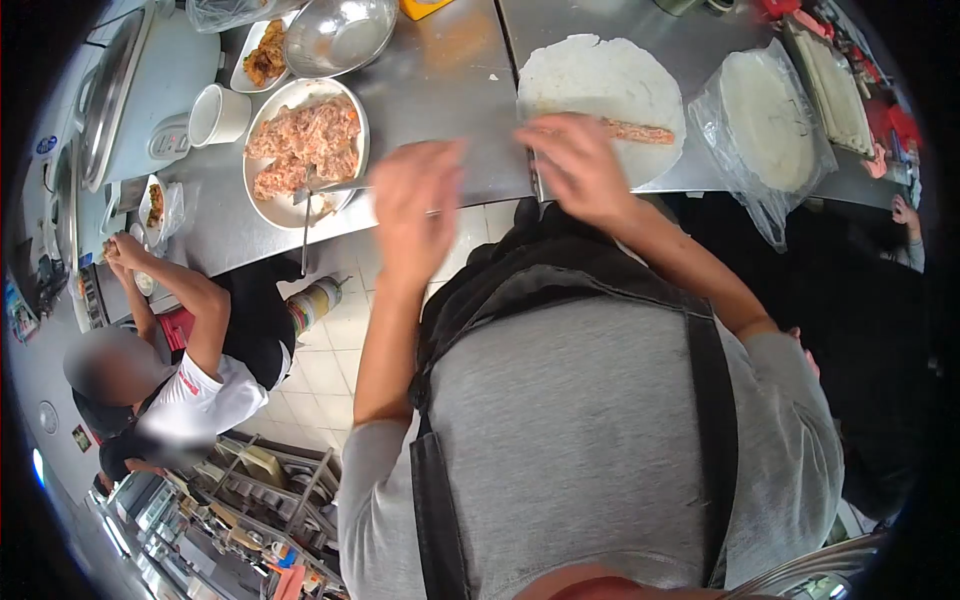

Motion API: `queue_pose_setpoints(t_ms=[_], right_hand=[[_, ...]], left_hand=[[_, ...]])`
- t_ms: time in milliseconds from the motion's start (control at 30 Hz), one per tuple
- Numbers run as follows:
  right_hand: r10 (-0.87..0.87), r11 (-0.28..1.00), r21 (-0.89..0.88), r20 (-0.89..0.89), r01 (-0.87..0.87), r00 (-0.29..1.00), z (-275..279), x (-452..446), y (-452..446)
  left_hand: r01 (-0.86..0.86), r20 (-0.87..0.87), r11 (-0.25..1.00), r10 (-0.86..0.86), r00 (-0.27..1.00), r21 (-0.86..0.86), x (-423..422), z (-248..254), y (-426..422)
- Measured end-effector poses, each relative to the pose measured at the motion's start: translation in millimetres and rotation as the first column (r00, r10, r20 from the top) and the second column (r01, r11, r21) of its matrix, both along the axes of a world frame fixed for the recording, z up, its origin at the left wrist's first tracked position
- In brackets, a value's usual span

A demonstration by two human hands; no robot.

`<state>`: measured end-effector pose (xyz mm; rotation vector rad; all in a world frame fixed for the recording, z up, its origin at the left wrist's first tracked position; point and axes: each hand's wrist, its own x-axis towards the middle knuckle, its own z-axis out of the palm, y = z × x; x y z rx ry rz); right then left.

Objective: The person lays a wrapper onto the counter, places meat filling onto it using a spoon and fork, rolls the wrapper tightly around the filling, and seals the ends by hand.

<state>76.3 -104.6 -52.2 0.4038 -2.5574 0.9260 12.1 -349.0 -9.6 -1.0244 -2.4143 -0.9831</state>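
Observation:
My left hand (415, 205), smeared by motion, is just right of a round dish (254, 205) heaped with pinkish minced filling (305, 135). A metal utensil (345, 186) reaches from the dish towards this hand; whether I hold it is hidden. Another thin handle (305, 240) sticks out over the dish's near rim. My right hand (580, 165) is at the left part of a round, pale sheet of dough (600, 75), palm down with thumb and fingers apart. Beside its fingers a narrow strip of filling (640, 132) lies along the sheet's lower part.
More round sheets (770, 120) lie in a plastic bag at the right. A metal bowl (340, 35), a white tub (219, 116) and a tray of browned food (265, 55) stand at the back left. A co-worker (190, 370) works at the left.

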Motion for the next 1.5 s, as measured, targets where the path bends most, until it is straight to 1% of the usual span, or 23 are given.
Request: queue_pose_setpoints(t_ms=[33,67,133,233,333,433,533,600,667,700,800,833,933,1067,1100,1167,1267,1367,1433,1500], right_hand=[[-0.102,0.994,0.02,-0.029,0.103,0.994,0.8,12.1,22.7],[-0.207,0.977,0.035,-0.062,0.21,0.976,1.5,23.9,44.6],[-0.405,0.906,0.099,-0.075,0.411,0.911,3.4,46.9,81.1],[-0.547,0.83,0.083,-0.074,0.551,0.834,-2.7,75.1,116.2],[-0.604,0.796,0.033,-0.018,0.604,0.797,-9.6,95.3,125.2],[-0.584,0.812,-0.011,0.002,0.584,0.812,-17.6,100.9,124.5],[-0.526,0.848,-0.06,0.025,0.526,0.85,-14.9,91.0,124.5],[-0.467,0.882,-0.061,0.005,0.467,0.884,-19.9,78.5,131.6],[-0.397,0.916,-0.038,0.047,0.398,0.917,-22.6,69.4,138.1],[-0.358,0.933,-0.024,0.062,0.359,0.932,-23.7,63.7,145.1],[-0.279,0.96,0.001,0.096,0.28,0.956,-32.5,56.0,155.8],[-0.262,0.965,0.008,0.091,0.262,0.961,-33.7,54.2,157.3],[-0.241,0.968,-0.033,0.133,0.247,0.962,-37.5,49.1,158.5],[-0.192,0.981,-0.009,0.08,0.193,0.978,-46.2,44.4,170.4],[-0.182,0.983,-0.017,0.091,0.184,0.979,-44.2,43.5,172.4],[-0.162,0.985,-0.035,0.113,0.167,0.98,-38.6,43.3,174.4],[-0.177,0.979,-0.078,0.117,0.187,0.977,-28.0,41.3,170.2],[-0.111,0.993,-0.032,0.12,0.116,0.987,-42.5,42.6,180.0],[-0.102,0.994,-0.031,0.143,0.108,0.984,-41.8,43.6,181.5],[-0.119,0.992,-0.034,0.148,0.125,0.982,-34.0,44.7,178.7]], left_hand=[[0.146,0.042,0.989,-0.146,0.988,0.009,-2.9,-9.9,22.9],[0.193,0.073,0.981,-0.193,0.978,0.007,-5.2,-19.9,46.5],[0.272,0.124,0.962,-0.268,0.955,-0.015,-10.4,-38.4,81.2],[0.348,0.147,0.935,-0.335,0.931,-0.068,-22.3,-61.9,117.2],[0.42,0.165,0.892,-0.395,0.904,-0.166,-30.5,-77.7,129.9],[0.436,0.156,0.889,-0.415,0.896,-0.141,-34.0,-67.6,130.7],[0.377,0.162,0.917,-0.355,0.921,-0.133,-32.4,-56.5,129.3],[0.382,0.196,0.912,-0.351,0.916,-0.151,-34.6,-73.1,122.6],[0.373,0.207,0.917,-0.34,0.917,-0.143,-33.0,-81.8,120.4],[0.353,0.238,0.925,-0.316,0.919,-0.136,-30.2,-77.6,122.4],[0.268,0.149,0.945,-0.243,0.959,-0.188,-19.3,-69.8,136.4],[0.266,0.133,0.939,-0.241,0.961,-0.218,-17.3,-71.2,142.9],[0.3,0.117,0.927,-0.28,0.953,-0.226,-11.3,-71.7,170.4],[0.339,0.122,0.917,-0.32,0.94,-0.21,-1.3,-81.6,198.8],[0.339,0.12,0.924,-0.321,0.939,-0.179,1.4,-80.2,203.4],[0.324,0.134,0.927,-0.303,0.944,-0.19,0.6,-72.7,199.9],[0.292,0.143,0.933,-0.266,0.953,-0.211,-3.1,-68.1,180.3],[0.284,0.131,0.933,-0.26,0.957,-0.222,-16.6,-70.0,145.8],[0.288,0.124,0.933,-0.267,0.956,-0.214,-22.5,-67.2,130.3],[0.292,0.183,0.939,-0.26,0.948,-0.18,-24.1,-60.8,123.7]])
